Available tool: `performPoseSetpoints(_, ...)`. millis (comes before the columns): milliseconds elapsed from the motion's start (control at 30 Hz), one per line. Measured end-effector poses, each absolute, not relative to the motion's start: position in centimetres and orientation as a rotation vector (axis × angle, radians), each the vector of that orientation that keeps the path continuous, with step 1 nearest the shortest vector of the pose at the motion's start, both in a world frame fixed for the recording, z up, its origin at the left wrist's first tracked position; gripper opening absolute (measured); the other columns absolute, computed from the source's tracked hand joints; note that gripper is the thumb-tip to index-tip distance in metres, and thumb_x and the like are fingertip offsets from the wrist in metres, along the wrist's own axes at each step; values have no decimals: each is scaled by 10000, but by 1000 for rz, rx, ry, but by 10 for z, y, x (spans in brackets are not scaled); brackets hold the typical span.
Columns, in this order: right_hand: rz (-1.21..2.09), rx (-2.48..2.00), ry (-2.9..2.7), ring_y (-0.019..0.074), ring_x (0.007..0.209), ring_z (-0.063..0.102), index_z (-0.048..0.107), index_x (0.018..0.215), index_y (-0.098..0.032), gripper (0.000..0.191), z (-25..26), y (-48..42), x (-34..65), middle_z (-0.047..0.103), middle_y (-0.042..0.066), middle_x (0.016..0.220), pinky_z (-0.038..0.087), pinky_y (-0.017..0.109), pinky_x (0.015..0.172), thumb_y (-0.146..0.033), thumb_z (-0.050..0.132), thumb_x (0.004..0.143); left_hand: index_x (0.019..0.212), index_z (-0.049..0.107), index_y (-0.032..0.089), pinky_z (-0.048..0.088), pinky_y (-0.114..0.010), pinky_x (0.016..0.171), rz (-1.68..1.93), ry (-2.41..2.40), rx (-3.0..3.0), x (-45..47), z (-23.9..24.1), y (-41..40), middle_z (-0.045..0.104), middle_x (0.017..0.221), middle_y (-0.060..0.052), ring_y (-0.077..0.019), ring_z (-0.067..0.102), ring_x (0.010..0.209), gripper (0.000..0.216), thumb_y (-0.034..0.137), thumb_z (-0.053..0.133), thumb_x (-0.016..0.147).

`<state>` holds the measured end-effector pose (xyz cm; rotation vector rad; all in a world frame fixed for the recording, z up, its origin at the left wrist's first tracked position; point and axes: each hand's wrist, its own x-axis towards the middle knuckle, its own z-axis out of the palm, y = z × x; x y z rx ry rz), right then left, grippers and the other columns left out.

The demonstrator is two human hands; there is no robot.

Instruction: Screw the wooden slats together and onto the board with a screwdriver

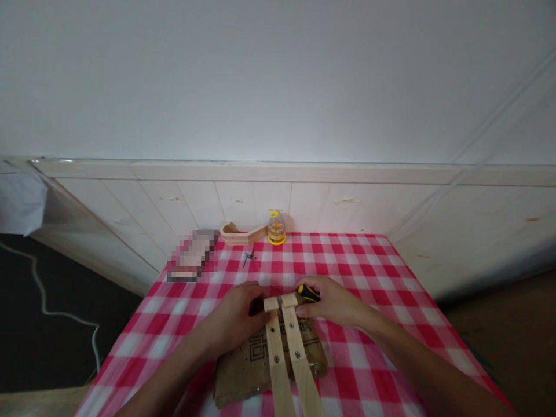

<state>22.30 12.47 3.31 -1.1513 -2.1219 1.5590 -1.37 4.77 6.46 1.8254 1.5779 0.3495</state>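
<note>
Two pale wooden slats (286, 359) lie side by side on a brown cardboard piece (243, 370), each with a small screw showing. My left hand (237, 315) rests at the far end of the left slat, fingers curled against it. My right hand (332, 301) is closed round a screwdriver with a black and yellow handle (308, 293), held by the far end of the right slat.
The table has a red and white checked cloth (369, 272). At its far edge sit a curved wooden part (241, 233), a small yellow-ringed container (276, 229), loose dark screws (249, 256) and a blurred-out flat object (193, 255). A white panelled wall stands behind.
</note>
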Motion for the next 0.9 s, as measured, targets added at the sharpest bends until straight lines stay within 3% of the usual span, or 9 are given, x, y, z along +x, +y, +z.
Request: performPoseSetpoints(900, 1624, -1203, -2064, 167, 753, 588, 684, 839, -205, 202, 33, 125, 221, 649, -24, 794, 440, 268, 681, -212, 804, 677, 799, 608, 177, 372, -261, 627, 409, 1541, 1661, -15, 57, 49, 604, 833, -6, -150, 532, 722, 137, 312, 613, 820)
